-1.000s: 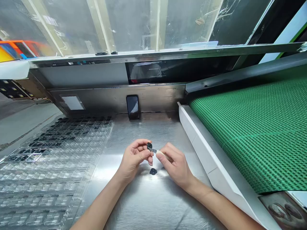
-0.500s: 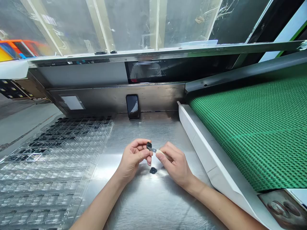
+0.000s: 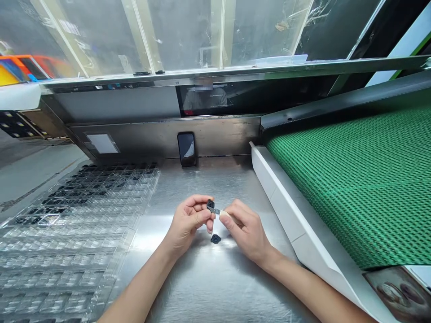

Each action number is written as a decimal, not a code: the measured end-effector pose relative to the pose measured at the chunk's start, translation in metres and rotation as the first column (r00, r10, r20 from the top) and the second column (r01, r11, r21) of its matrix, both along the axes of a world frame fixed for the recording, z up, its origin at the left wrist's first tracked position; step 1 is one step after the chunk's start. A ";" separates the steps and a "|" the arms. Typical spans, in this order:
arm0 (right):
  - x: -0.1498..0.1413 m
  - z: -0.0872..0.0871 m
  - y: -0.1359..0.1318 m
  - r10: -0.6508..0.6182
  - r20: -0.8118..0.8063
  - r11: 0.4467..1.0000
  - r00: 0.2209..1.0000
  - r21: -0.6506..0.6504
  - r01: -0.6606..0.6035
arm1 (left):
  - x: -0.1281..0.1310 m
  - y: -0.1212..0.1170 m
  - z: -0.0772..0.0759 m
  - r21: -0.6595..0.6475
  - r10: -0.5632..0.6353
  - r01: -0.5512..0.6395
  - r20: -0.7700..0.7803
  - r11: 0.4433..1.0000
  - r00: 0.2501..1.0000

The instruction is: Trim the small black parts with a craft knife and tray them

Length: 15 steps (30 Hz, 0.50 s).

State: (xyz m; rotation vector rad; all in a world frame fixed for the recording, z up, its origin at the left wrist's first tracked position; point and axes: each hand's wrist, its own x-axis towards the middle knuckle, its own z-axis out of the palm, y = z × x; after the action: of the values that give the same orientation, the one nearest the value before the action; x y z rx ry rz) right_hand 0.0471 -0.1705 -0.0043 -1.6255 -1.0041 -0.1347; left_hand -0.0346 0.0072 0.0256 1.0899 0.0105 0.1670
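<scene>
My left hand (image 3: pixel 188 223) pinches a small black part (image 3: pixel 210 205) between thumb and fingers, above the steel table (image 3: pixel 208 278). My right hand (image 3: pixel 245 231) is closed round a small tool with a pale handle (image 3: pixel 224 214); its metal tip touches the black part. A second small black part (image 3: pixel 215 238) lies on the table just below and between the two hands.
A clear plastic tray (image 3: pixel 74 233) with many pockets lies at the left; its far rows hold black parts. A dark phone (image 3: pixel 186 149) leans against the back wall. A green mesh conveyor (image 3: pixel 357 179) with a white side rail (image 3: pixel 296 224) runs along the right.
</scene>
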 end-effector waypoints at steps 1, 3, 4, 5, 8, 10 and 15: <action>0.000 0.000 0.000 -0.001 -0.008 1.000 1.000 0.026 0.001 | 0.000 0.000 0.000 -0.007 -0.001 0.001 -0.003 1.000 1.000; 0.002 -0.001 0.001 -0.019 -0.039 0.996 0.999 0.088 0.023 | 0.001 0.000 -0.001 -0.016 -0.007 0.007 -0.010 1.000 1.000; 0.002 -0.002 0.001 -0.024 -0.060 0.993 0.998 0.113 0.030 | 0.001 -0.001 -0.002 -0.016 -0.022 0.022 -0.016 1.000 1.000; 0.002 -0.002 0.002 -0.019 -0.079 0.991 0.997 0.130 0.030 | 0.001 -0.003 -0.003 -0.016 -0.051 0.050 -0.025 0.999 0.998; 0.001 -0.003 0.003 0.057 -0.172 0.991 0.983 0.131 -0.035 | 0.000 -0.008 -0.008 -0.011 -0.219 0.219 -0.052 0.976 0.974; 0.000 -0.003 0.003 0.126 -0.260 0.988 0.957 0.118 -0.098 | -0.001 -0.012 -0.012 -0.004 -0.302 0.302 -0.064 0.953 0.951; -0.001 -0.002 0.003 0.057 -0.078 0.998 0.995 0.035 -0.055 | 0.004 -0.010 -0.014 0.022 -0.159 0.161 -0.078 0.987 0.984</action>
State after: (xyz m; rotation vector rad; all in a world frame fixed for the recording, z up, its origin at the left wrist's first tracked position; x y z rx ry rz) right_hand 0.0456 -0.1679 -0.0064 -1.5596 -0.9814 -0.0487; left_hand -0.0307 -0.0031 0.0113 1.1201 -0.0113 -0.0192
